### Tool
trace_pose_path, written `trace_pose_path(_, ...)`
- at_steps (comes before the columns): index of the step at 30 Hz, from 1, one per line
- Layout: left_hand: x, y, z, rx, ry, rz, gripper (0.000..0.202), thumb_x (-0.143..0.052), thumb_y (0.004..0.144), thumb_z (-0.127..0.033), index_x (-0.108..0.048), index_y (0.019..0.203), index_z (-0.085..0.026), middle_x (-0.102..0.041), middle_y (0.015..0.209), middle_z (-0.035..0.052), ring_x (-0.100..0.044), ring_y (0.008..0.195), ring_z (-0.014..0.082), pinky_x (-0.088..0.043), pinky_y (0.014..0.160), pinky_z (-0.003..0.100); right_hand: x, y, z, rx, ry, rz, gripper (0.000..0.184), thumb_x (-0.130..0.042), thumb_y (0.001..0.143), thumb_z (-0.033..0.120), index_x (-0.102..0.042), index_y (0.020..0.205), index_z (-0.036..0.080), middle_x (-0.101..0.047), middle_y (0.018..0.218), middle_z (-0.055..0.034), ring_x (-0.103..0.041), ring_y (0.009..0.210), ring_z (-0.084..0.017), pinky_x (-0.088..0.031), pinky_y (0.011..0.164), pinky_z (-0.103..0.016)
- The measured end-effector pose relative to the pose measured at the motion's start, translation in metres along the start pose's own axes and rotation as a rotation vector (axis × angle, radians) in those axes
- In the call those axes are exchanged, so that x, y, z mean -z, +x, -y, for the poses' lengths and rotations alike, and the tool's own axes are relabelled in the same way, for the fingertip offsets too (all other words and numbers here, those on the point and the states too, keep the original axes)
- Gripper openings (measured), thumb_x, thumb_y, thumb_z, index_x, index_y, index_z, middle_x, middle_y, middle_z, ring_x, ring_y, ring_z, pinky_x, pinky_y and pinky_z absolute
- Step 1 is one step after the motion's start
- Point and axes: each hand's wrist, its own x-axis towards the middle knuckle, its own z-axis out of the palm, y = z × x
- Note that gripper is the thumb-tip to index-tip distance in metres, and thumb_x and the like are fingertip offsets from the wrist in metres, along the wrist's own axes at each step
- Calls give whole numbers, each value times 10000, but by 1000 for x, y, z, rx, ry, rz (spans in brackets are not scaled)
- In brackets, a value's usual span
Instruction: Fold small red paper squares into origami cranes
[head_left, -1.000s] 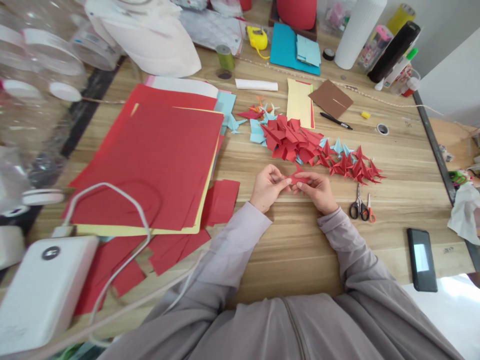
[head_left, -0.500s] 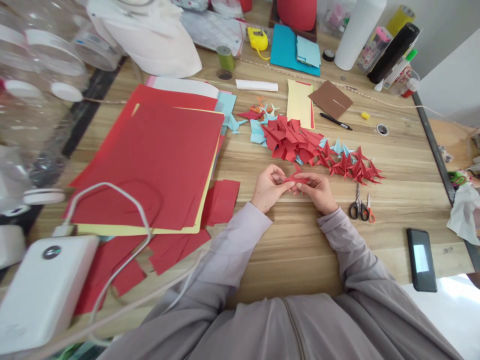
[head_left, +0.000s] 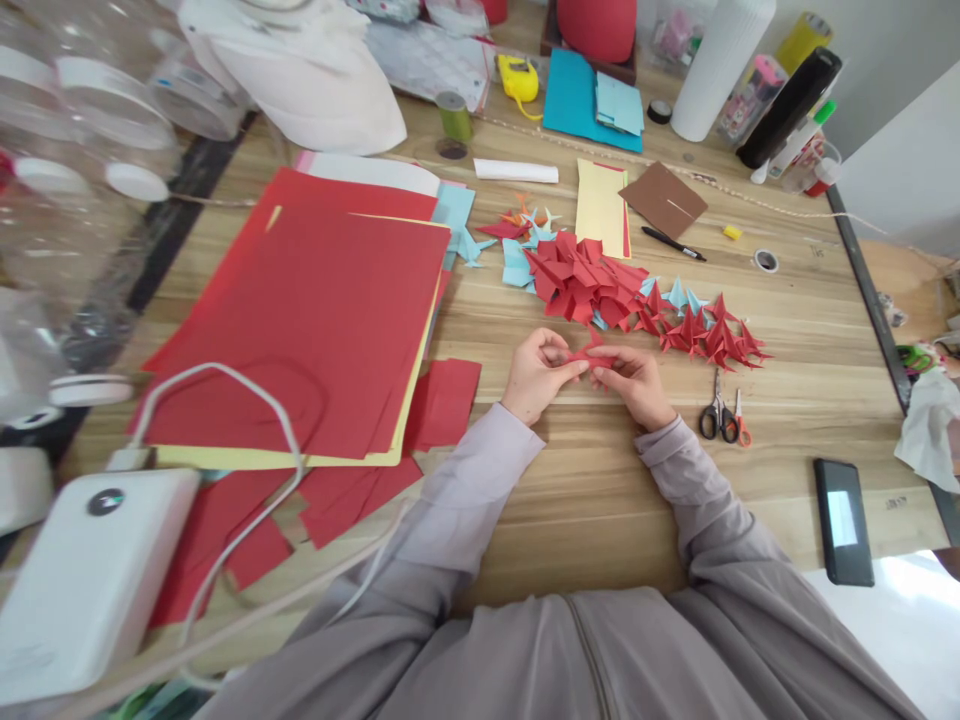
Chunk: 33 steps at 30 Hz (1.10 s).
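Between my two hands is a small folded piece of red paper, an origami shape with a point sticking up at the back. My left hand pinches its left side between thumb and fingers. The right side is pinched by my right hand. My fingers cover part of the paper, so its full form is hidden. Just beyond my hands lies a heap of folded red paper cranes, with several light blue ones among them.
Large red sheets lie to the left, with cut red pieces beside them. A white power bank with a cable sits at the near left. To the right are scissors and a phone. A pen lies further back.
My thumbs have shifted slightly apart on the red paper. Otherwise, both hands hold nearly the same place, and the view has moved only a little.
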Motion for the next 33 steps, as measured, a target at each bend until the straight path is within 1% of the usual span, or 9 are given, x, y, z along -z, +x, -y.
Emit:
trace_pose_path(4, 1, 0, 0, 25, -23, 17, 431, -792, 514, -199, -443, 768, -182, -609, 546, -73, -551, 432, 78, -423, 471, 202, 0, 0, 1, -38, 2, 14, 347, -767, 678, 342, -703, 970, 168, -713, 676, -13, -643, 583, -132, -527, 600, -279)
trace_pose_path(8, 2, 0, 0, 33, -48, 24, 409, -776, 537, -183, -439, 769, -182, -615, 551, -61, -561, 437, 86, -428, 484, 211, 2, -1, 1, -49, 37, 41, 355, -748, 701, 336, -701, 1016, 180, -739, 747, -29, -677, 649, -154, -549, 671, -317)
trace_pose_path(11, 3, 0, -1, 36, -57, 23, 402, -770, 542, -181, -439, 771, -183, -609, 542, -61, -561, 432, 91, -418, 478, 212, 2, -1, 0, -58, 45, 53, 364, -745, 705, 333, -696, 1034, 185, -747, 766, -31, -683, 664, -161, -554, 693, -332)
trace_pose_path(16, 3, 1, -1, 39, -66, 14, 406, -765, 542, -193, -441, 787, -186, -603, 539, -68, -556, 428, 91, -418, 479, 215, 2, -2, 0, -24, 42, 47, 316, -707, 750, 329, -694, 1034, 192, -741, 760, -23, -672, 660, -153, -543, 680, -316)
trace_pose_path(21, 2, 1, -1, 50, -72, -3, 418, -780, 533, -208, -447, 786, -181, -590, 551, -80, -546, 425, 78, -412, 472, 202, -1, -1, 5, 17, -16, -20, 283, -774, 674, 280, -720, 943, 207, -735, 751, -5, -613, 581, -114, -503, 579, -258)
trace_pose_path(25, 1, 0, -1, 31, -35, 31, 430, -786, 541, -215, -452, 809, -178, -613, 568, -68, -580, 464, 90, -459, 499, 212, -2, 0, 5, -6, -49, -47, 304, -792, 645, 319, -723, 914, 195, -734, 753, -15, -615, 590, -125, -502, 575, -267)
trace_pose_path(28, 0, 0, 0, 37, 0, 68, 445, -801, 539, -218, -463, 825, -175, -645, 611, -48, -623, 524, 107, -503, 536, 225, -2, 0, 4, -34, -66, -37, 334, -792, 642, 354, -723, 926, 191, -727, 720, -17, -624, 593, -138, -508, 577, -279)
trace_pose_path(33, 1, 0, 2, 48, 13, 85, 422, -804, 552, -199, -473, 812, -169, -633, 567, -53, -613, 497, 97, -500, 517, 207, -1, -1, 3, -52, -38, -10, 344, -800, 632, 348, -725, 933, 198, -729, 708, -16, -639, 601, -143, -517, 581, -280)
